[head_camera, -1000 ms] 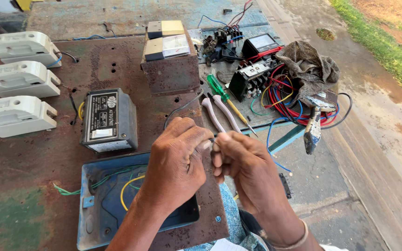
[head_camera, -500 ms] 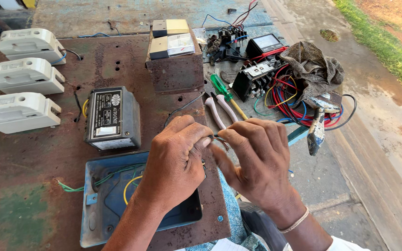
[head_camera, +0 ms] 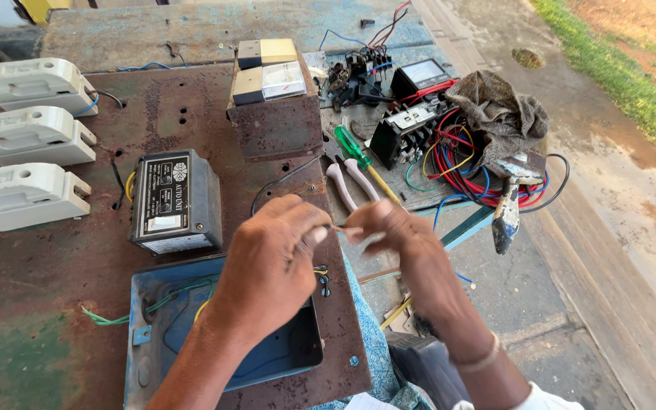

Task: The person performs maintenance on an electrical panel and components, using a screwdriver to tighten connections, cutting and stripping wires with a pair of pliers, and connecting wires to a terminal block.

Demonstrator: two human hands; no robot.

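Pinching a thin wire end [head_camera: 337, 228] between my left hand [head_camera: 271, 266] and right hand [head_camera: 396, 235], both grips clenched on it, above the open blue box [head_camera: 146, 334] on the rusty tabletop [head_camera: 39, 281]. Box wiring looks unfinished; pliers [head_camera: 347, 182] and screwdriver [head_camera: 358, 156] lie idle further right.

Bright, warm daylight outdoors

Sun falls evenly on the rusty tabletop [head_camera: 191, 99], with soft shadows under the white fuse carriers [head_camera: 32, 137]. The right hand [head_camera: 396, 235] is motion-blurred at its fingers; wide-angle bending shows toward the edges.
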